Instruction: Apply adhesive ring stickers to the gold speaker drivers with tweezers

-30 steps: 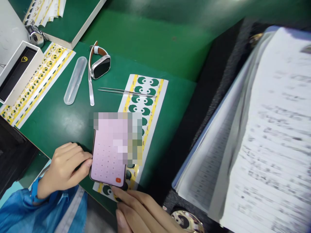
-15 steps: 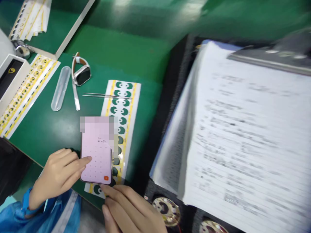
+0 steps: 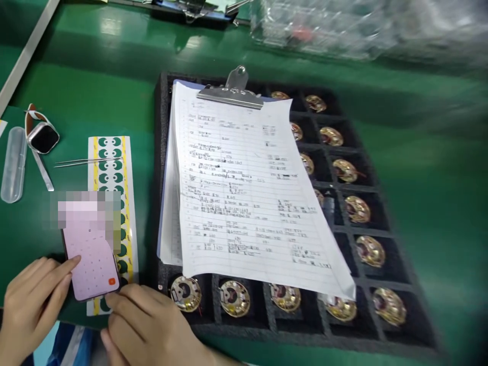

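A phone [image 3: 91, 269] with a pink calculator screen lies on the green table, partly over a yellow-and-white strip of green cut-out stickers [image 3: 127, 223]. The top of the phone is blurred out. My left hand [image 3: 32, 300] is at its left side, index finger stretched onto the keypad, holding nothing. My right hand [image 3: 147, 323] sits by the lower right corner, fingers curled and pressed together; what they hold, if anything, is hidden. Tweezers [image 3: 76, 162] lie across the strip above the phone.
A clipboard [image 3: 238, 91] of handwritten sheets [image 3: 244, 193] rests on a black foam tray [image 3: 396, 254] whose compartments hold round gold-coloured parts [image 3: 369, 250]. At left are a smartwatch [image 3: 42, 137] and a clear case [image 3: 14, 165]. Clear plastic packaging [image 3: 324, 28] stands at the back.
My view has swung to the right, bringing the whole clipboard and most of the foam tray into sight. My left finger stays on the phone's keypad, and my right hand stays by its lower corner.
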`<state>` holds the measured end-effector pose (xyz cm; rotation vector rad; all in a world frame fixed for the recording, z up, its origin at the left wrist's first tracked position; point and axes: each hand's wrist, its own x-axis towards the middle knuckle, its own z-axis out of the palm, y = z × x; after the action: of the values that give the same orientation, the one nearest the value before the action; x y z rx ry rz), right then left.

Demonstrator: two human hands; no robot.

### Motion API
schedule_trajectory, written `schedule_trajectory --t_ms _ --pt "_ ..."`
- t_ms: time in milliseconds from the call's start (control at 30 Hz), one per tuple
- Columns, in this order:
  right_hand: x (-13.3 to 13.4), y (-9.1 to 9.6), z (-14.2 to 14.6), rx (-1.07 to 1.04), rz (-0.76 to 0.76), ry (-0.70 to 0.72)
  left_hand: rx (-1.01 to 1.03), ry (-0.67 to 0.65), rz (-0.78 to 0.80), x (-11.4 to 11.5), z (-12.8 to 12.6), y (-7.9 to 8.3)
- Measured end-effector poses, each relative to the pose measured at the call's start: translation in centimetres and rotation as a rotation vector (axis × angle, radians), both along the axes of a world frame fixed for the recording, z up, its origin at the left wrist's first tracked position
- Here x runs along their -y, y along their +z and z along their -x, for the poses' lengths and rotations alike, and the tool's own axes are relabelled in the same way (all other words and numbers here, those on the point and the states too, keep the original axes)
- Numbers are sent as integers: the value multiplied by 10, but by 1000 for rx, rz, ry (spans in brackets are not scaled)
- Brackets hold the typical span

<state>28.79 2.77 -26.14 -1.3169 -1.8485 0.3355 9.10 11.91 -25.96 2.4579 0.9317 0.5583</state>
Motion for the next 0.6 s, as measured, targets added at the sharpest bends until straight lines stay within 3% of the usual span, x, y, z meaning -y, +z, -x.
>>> schedule_trajectory --t_ms 600 --pt "-1 1 -2 5 22 10 37 37 59 1 -4 3"
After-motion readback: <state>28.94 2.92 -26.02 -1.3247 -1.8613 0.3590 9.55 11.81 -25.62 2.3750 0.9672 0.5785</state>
